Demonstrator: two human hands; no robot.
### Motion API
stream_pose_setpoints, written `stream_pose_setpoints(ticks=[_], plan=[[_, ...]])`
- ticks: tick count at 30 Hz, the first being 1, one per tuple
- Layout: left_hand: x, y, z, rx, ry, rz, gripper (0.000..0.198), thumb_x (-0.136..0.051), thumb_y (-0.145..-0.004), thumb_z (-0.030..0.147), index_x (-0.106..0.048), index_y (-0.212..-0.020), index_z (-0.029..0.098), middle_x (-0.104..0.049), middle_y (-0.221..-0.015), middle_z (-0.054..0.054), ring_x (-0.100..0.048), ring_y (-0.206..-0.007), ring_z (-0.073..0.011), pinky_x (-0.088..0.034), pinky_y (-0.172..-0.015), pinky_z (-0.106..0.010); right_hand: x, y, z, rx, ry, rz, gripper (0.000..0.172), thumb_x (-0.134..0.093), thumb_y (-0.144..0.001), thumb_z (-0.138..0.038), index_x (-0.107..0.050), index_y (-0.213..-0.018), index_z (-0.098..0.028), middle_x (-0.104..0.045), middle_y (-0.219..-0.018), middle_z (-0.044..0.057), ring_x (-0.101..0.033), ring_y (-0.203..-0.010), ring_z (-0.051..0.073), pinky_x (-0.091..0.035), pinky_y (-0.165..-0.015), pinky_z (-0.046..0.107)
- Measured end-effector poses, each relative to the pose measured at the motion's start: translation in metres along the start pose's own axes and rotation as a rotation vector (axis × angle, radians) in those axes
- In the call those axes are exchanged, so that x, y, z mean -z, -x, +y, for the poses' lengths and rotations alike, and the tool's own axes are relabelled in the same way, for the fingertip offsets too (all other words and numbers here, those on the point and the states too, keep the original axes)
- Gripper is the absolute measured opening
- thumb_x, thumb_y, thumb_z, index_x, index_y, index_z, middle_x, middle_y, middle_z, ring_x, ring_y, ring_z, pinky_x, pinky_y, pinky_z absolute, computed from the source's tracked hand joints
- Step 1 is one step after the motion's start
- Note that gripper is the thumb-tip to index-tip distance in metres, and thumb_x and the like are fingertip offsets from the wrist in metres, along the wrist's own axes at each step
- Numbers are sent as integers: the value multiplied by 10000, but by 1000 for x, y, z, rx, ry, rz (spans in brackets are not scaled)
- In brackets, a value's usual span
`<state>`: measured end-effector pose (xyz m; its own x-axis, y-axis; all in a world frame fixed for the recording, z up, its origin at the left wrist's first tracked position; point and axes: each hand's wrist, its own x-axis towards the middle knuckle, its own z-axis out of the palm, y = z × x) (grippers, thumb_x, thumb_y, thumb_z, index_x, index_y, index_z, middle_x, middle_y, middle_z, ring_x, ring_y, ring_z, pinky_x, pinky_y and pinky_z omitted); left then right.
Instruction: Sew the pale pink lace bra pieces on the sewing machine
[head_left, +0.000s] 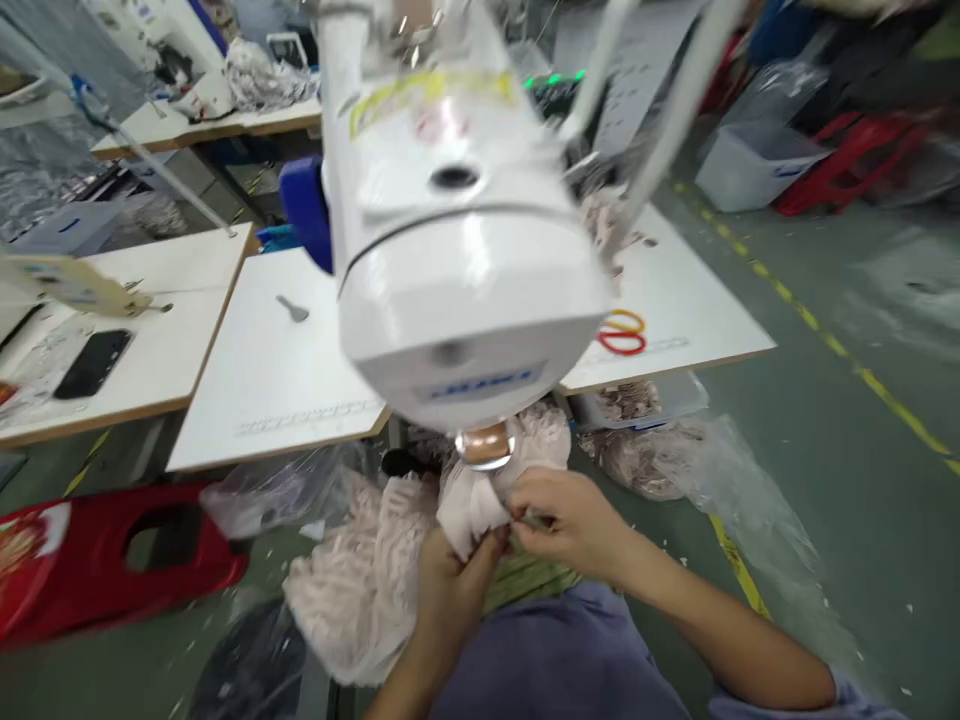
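Below the nose of the white sewing machine (472, 290), in the head view, holding a pale cloth piece (469, 510) with both hands, just in front of the machine's shiny rounded end (486, 445). Gripping its lower edge with the left hand (450, 580), thumb and fingers closed on the cloth. Pinching its right edge with the right hand (566, 515), fingers curled inward. By judgement, mid-handling: bunched between the fingers, not laid aside. Cannot make out any stitching for the blur, so cannot say how much sewing is done on it.

Beside the left hand, a big loose heap of pale ruffled cloth (356, 585), and around the shiny end another pale bunch (547, 435), perhaps joined to the held piece; cannot tell. Going by size alone, probably a long way from a single last piece, though impossible to sort worked from waiting by looks. To the right, below the white tabletop (694, 290), more pale cloth in a clear bin (690, 392) and in a clear plastic bag (724, 450), likewise at an unknown stage. On that tabletop, out of both hands, red-and-yellow scissors (622, 334).
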<state>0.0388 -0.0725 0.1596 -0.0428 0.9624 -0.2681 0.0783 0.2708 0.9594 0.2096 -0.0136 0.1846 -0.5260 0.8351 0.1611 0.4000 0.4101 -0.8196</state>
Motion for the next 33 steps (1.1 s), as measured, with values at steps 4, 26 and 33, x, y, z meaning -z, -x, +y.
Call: stream_pose_setpoints(ticks=[4, 26, 33], plan=[[-11, -18, -16, -159, -63, 70, 279, -697, -831, 472, -754, -870, 202, -706, -728, -22, -713, -745, -259, -602, -605, -331, -5, -3, 7, 123, 77, -73, 85, -609, -762, -143, -564, -714, -198, -569, -711, -32, -500, -663, 109, -347, -599, 212], [7, -18, 35, -172, -282, -92, 257, -517, -873, 379, -637, -796, 164, -634, -728, -29, -567, -698, -183, -462, -671, -284, 13, 5, 6, -355, -264, -105, 153, -518, -870, -230, -656, -919, -188, -692, -845, 21, -560, -687, 134, -371, -603, 240], [11, -18, 46, -154, -343, -209, 267, -453, -934, 379, -585, -815, 180, -598, -748, -25, -536, -682, -175, -431, -639, -276, 18, 8, -2, -321, -123, -133, 89, -490, -870, -220, -412, -908, -241, -442, -614, -98, -323, -473, 96, -240, -520, 233]])
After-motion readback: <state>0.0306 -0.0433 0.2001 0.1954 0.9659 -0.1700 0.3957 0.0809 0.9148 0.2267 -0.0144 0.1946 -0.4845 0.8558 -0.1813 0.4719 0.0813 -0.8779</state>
